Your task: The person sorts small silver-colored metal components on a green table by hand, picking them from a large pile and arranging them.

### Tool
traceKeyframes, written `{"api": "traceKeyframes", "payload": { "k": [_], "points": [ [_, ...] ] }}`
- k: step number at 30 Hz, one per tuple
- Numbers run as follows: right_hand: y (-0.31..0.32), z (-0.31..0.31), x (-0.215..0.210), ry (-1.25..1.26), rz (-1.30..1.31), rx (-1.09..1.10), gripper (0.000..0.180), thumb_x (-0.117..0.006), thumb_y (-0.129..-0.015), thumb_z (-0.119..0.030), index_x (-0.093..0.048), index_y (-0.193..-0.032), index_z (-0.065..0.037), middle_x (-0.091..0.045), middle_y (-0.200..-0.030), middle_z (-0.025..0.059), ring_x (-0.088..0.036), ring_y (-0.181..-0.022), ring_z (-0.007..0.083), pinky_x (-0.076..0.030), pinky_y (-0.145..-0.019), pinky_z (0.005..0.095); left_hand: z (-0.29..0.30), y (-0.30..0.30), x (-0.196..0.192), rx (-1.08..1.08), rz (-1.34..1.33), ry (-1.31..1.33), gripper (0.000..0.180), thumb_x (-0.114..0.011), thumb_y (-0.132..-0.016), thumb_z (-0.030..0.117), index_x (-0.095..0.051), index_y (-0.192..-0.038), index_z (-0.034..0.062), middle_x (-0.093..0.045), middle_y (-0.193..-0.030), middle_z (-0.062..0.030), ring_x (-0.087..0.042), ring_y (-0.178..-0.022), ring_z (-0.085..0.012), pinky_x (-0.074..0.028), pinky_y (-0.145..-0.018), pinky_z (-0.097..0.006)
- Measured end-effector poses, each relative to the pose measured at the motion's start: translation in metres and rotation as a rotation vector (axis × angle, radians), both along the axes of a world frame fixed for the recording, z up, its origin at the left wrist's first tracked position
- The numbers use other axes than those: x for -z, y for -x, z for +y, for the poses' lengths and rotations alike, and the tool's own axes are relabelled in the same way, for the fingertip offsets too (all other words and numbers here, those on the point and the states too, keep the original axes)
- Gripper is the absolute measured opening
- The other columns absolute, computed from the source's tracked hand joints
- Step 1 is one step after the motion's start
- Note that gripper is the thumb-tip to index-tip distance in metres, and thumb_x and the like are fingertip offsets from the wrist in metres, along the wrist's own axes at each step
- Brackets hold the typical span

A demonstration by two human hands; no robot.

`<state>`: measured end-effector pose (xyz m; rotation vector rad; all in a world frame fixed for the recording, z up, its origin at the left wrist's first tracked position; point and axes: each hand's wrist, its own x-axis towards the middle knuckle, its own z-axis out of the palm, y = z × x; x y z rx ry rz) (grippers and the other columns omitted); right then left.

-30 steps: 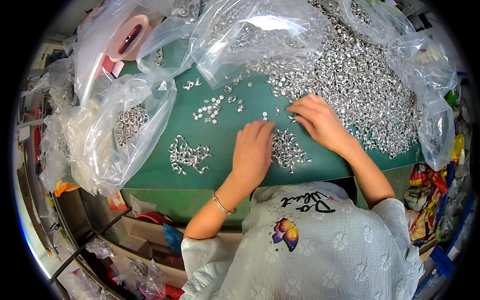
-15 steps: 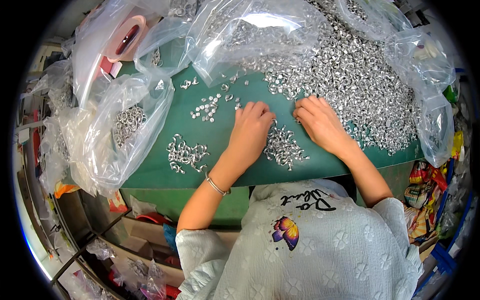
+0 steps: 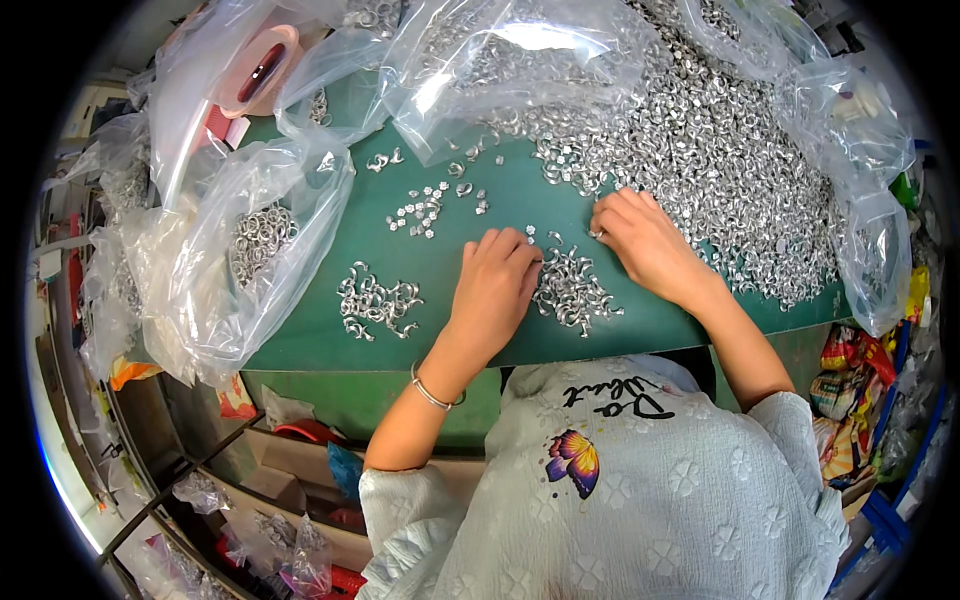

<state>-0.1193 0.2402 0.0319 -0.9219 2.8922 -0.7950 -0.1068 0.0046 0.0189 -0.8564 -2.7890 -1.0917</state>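
Observation:
My left hand (image 3: 492,275), fingers curled together, rests at the left edge of a small pile of curved silver metal pieces (image 3: 575,290). What its fingertips hold, if anything, is hidden. Just beyond them lies a small flower-shaped silver piece (image 3: 530,231). Across the pile, my right hand (image 3: 645,240) is closed with its fingertips pinched on a small silver metal piece (image 3: 598,235), at the near-left edge of the large heap of silver pieces (image 3: 740,170). Left of my left hand is another small pile of curved pieces (image 3: 375,303), with a cluster of flower-shaped pieces (image 3: 420,212) beyond it.
All this lies on a green tabletop (image 3: 440,345). At its left stands a clear plastic bag (image 3: 310,240) holding silver rings (image 3: 262,240). Another clear bag (image 3: 440,100) covers part of the heap. A pink container (image 3: 285,50) sits far left.
My left hand has drawn slightly back toward me, uncovering a small flower-shaped piece beyond its fingers. My right hand stays in nearly the same place.

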Motion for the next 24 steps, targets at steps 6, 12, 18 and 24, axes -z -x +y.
{"api": "traceKeyframes", "payload": {
  "k": [6,12,18,24],
  "points": [
    [-0.001,-0.002,-0.005,1.202,-1.017,0.153,0.013,-0.054,-0.095,-0.005,-0.054,-0.107,-0.002,-0.061,-0.099,0.0051,-0.059,-0.085,0.0109,-0.046,-0.07,0.0232,-0.012,-0.004,0.011,-0.128,-0.62,-0.55,0.013,-0.067,-0.083,-0.003,-0.063,-0.095,-0.0002,-0.063,-0.089,-0.0072,-0.06,-0.081,-0.0187,-0.048,-0.067,-0.027],
    [-0.006,-0.014,-0.007,0.537,-0.796,0.118,0.02,-0.063,-0.087,-0.003,-0.061,-0.107,-0.005,-0.057,-0.088,0.0051,-0.058,-0.072,0.016,-0.045,-0.062,0.0284,-0.027,-0.008,0.005,0.045,-1.14,-1.243,0.025,-0.058,-0.09,-0.001,-0.056,-0.115,-0.0025,-0.06,-0.108,-0.009,-0.058,-0.09,-0.0133,-0.047,-0.07,-0.026],
    [-0.014,-0.036,-0.012,0.048,-0.306,0.047,0.017,-0.068,-0.08,-0.006,-0.065,-0.097,-0.006,-0.058,-0.09,0.0121,-0.062,-0.081,0.0354,-0.048,-0.067,0.0469,-0.028,-0.022,0.013,-0.05,-1.298,-1.4,0.031,-0.056,-0.089,-0.003,-0.054,-0.119,-0.004,-0.06,-0.111,-0.0134,-0.057,-0.088,-0.016,-0.051,-0.072,-0.026],
    [-0.002,-0.027,-0.011,0.271,-0.471,0.099,0.007,-0.062,-0.084,-0.003,-0.06,-0.091,-0.004,-0.052,-0.069,0.0054,-0.056,-0.06,0.018,-0.043,-0.054,0.0303,-0.031,-0.033,0.013,-0.082,-1.427,-1.704,0.034,-0.051,-0.088,-0.006,-0.052,-0.122,-0.0078,-0.061,-0.113,-0.0165,-0.061,-0.1,-0.022,-0.053,-0.087,-0.031]
  ]
}}
